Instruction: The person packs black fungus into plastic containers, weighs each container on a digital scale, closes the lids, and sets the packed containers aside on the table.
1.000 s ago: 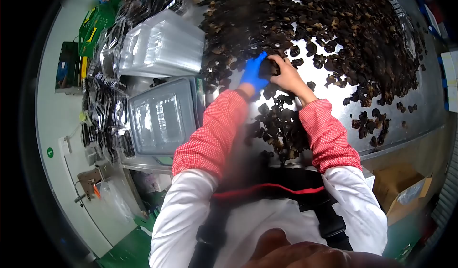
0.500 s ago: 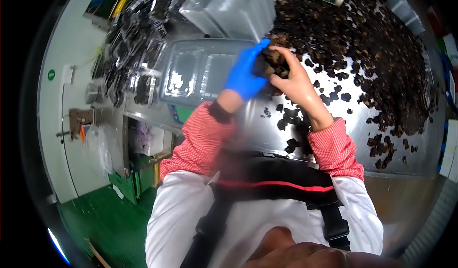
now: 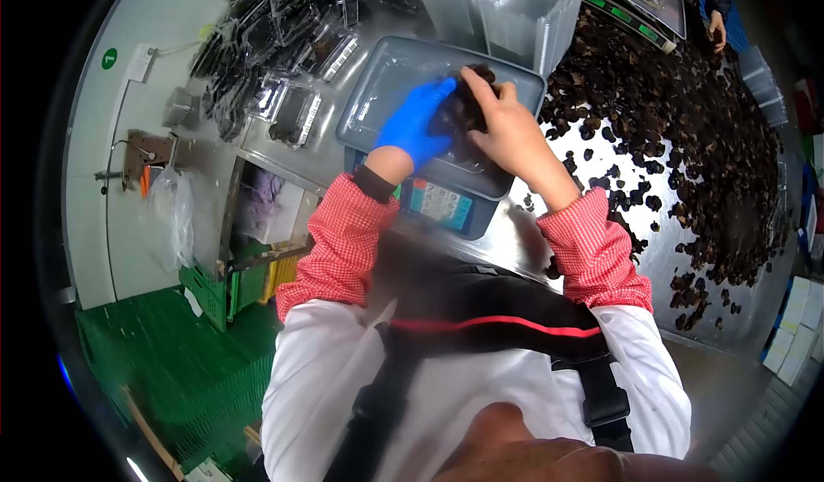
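Note:
My left hand (image 3: 419, 123), in a blue glove, is closed round one side of a clump of dark brown mushroom pieces (image 3: 464, 111). The bare fingers of my right hand (image 3: 513, 134) curl round the other side. Both hands are over a grey plastic tray (image 3: 362, 109), which rests on a blue-grey scale (image 3: 440, 206) with a label on its front. Whether the clump touches the tray floor, I cannot tell. To the right, loose dark mushroom pieces (image 3: 712, 190) cover much of the metal table (image 3: 592, 151).
Nested clear plastic containers (image 3: 528, 18) stand behind the tray. Filled clear packs (image 3: 296, 117) are heaped on the left. A second scale (image 3: 631, 23) with green displays is at the back right, near another person's hands (image 3: 717, 31). A green crate (image 3: 204, 293) stands at lower left.
Both hands have carried the clump left, from beside the tray to above it. My view has shifted right, bringing the other person's hands into sight.

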Demonstrator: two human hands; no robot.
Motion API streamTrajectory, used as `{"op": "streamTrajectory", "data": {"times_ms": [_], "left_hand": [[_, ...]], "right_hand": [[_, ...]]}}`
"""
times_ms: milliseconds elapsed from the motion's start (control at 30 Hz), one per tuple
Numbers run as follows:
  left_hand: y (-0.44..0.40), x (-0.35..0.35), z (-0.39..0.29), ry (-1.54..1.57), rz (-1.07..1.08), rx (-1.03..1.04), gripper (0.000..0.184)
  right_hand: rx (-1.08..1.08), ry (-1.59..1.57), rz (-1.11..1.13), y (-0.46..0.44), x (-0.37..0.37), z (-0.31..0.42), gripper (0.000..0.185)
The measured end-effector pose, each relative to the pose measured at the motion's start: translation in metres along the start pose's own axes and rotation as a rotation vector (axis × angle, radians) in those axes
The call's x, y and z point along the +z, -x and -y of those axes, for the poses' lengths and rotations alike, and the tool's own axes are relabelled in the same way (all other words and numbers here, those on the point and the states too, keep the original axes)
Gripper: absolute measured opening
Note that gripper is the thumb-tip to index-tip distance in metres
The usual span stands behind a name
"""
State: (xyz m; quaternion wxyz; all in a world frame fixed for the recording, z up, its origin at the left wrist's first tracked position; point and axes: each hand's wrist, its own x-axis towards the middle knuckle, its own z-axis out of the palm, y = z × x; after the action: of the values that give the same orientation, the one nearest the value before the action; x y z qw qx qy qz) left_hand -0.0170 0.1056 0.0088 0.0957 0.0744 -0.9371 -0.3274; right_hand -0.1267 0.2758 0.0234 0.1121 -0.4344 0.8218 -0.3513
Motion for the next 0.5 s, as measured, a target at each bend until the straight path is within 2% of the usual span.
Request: {"op": "streamTrajectory", "data": {"times_ms": [167, 200, 367, 400, 467, 500], "left_hand": [[0.016, -0.02, -0.008, 0.12, -0.048, -0.074, 0.075], [0.019, -0.024, -0.008, 0.141, -0.071, -0.069, 0.071], [0.035, -0.036, 0.0, 0.497, -0.157, -0.313, 0.048], [0.04, -0.037, 0.005, 0.574, -0.179, -0.359, 0.042], [0.051, -0.036, 0.013, 0.67, -0.257, -0.384, 0.029], [0.057, -0.038, 0.016, 0.688, -0.262, -0.444, 0.028]], "right_hand": [[-0.107, -0.15, -0.158, 0.004, -0.015, -0.005, 0.071], [-0.073, -0.213, -0.155, 0.003, -0.017, -0.008, 0.066], [0.145, -0.644, -0.197, 0.009, -0.021, -0.032, 0.039], [0.154, -0.652, -0.253, 0.013, -0.019, -0.04, 0.031], [0.183, -0.617, -0.229, 0.025, -0.017, -0.047, 0.03], [0.198, -0.599, -0.217, 0.032, -0.015, -0.051, 0.029]]}}
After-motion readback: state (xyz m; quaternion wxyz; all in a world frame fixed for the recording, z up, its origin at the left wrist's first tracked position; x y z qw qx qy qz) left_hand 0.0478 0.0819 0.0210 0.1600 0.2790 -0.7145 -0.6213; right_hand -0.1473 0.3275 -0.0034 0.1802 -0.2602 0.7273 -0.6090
